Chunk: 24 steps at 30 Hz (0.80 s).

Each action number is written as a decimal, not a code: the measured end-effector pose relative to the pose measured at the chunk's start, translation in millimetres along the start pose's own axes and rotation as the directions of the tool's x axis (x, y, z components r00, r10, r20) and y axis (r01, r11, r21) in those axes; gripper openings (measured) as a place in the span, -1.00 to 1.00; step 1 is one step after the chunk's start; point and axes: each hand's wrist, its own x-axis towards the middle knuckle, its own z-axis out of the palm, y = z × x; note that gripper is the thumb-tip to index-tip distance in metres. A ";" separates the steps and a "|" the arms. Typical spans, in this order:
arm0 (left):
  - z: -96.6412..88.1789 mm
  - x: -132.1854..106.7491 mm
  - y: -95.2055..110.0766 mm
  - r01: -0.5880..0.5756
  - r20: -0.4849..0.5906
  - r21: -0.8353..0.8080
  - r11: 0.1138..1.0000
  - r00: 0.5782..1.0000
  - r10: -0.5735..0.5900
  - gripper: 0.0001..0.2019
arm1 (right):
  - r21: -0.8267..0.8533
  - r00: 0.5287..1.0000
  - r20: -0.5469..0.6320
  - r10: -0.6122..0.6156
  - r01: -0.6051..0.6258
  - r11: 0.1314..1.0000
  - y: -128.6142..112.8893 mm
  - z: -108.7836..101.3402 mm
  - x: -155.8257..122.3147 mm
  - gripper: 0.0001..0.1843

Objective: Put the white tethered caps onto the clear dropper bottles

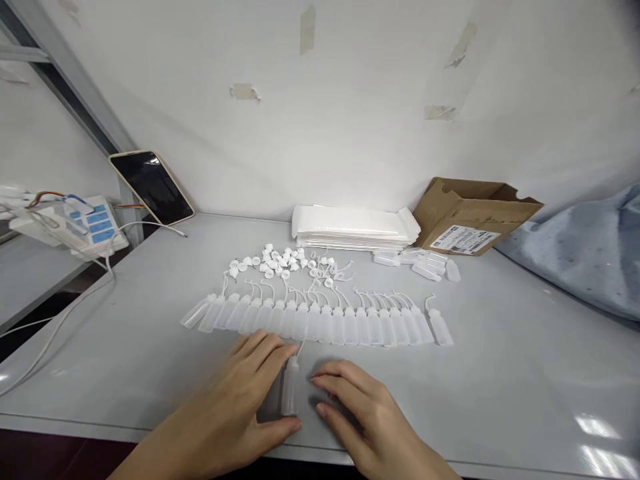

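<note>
A small translucent plastic squeeze bottle (pixel 290 390) with a thin white curved tube at its top is in my left hand (pixel 250 393). The fingertips meet its neck end and the thumb its base. Just to the right, my right hand (pixel 357 410) is open, fingers curved and apart from the thumb, with nothing seen between them. Beyond both hands, a long row of similar bottles (pixel 314 323) lies side by side, most with a thin tube. One bottle (pixel 440 328) lies slightly apart at the row's right end. Behind the row is a loose pile of small white caps (pixel 280 260).
White flat packets (pixel 355 223) are stacked against the wall. Beside them stand an open cardboard box (pixel 470 213) and more bottles without tubes (pixel 427 265). A phone (pixel 153 187) leans at the back left, near a power strip (pixel 95 223) and white cable (pixel 75 307). Blue-grey fabric (pixel 585 247) covers the right.
</note>
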 end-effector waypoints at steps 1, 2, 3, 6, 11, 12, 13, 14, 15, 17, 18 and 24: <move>-0.6 -0.3 0.8 -0.003 -0.008 -0.002 1.000 1.000 0.003 -0.42 | 0.009 1.000 -0.008 -0.006 0.006 1.000 -0.3 -0.1 -0.7 -0.70; -1.7 -0.9 1.3 -0.004 -0.014 -0.005 1.000 1.000 0.004 -0.43 | 0.023 1.000 -0.014 -0.009 0.009 1.000 -0.7 -1.2 -1.6 -0.70; -3.5 -1.5 1.4 -0.005 -0.021 -0.009 1.000 1.000 0.005 -0.43 | 0.035 1.000 -0.022 -0.011 0.012 0.999 -1.2 -3.7 -2.4 -0.70; -14.3 0.9 -1.3 0.004 -0.073 -0.011 1.000 0.997 -0.005 -0.48 | 0.003 0.995 -0.092 -0.034 0.035 0.999 0.7 -22.6 -2.6 -0.74; -43.8 40.9 -14.9 0.090 -0.265 -0.072 0.993 0.958 -0.106 -0.76 | -0.235 0.939 -0.344 0.031 -0.117 0.965 25.5 -87.3 16.7 -0.82; -48.3 54.4 -18.1 0.110 -0.276 -0.066 0.992 0.953 -0.124 -0.77 | -0.269 0.925 -0.376 0.048 -0.159 0.950 33.4 -101.2 23.5 -0.83; -51.4 68.7 -20.9 0.121 -0.243 -0.048 0.991 0.961 -0.129 -0.77 | -0.310 0.908 -0.415 0.064 -0.207 0.928 41.8 -114.1 30.5 -0.82; -53.0 83.0 -23.4 0.107 -0.215 -0.036 0.994 0.970 -0.112 -0.79 | -0.346 0.885 -0.457 0.086 -0.266 0.900 50.4 -125.6 37.2 -0.82; -53.0 96.7 -25.3 0.091 -0.196 -0.029 0.995 0.976 -0.095 -0.79 | -0.356 0.871 -0.481 0.097 -0.295 0.887 58.8 -135.4 43.3 -0.81; -49.5 120.1 -27.6 0.054 -0.152 -0.014 0.998 0.987 -0.056 -0.79 | -0.368 0.855 -0.507 0.108 -0.328 0.870 74.5 -150.3 52.9 -0.81; -46.7 129.0 -28.0 0.026 -0.121 -0.008 1.000 0.992 -0.027 -0.80 | -0.374 0.848 -0.517 0.112 -0.342 0.862 81.3 -155.5 56.3 -0.81; -34.7 151.3 -30.3 -0.059 -0.011 0.032 0.998 0.998 0.059 -0.76 | -0.415 0.848 -0.514 0.129 -0.377 0.828 104.3 -172.8 66.6 -0.83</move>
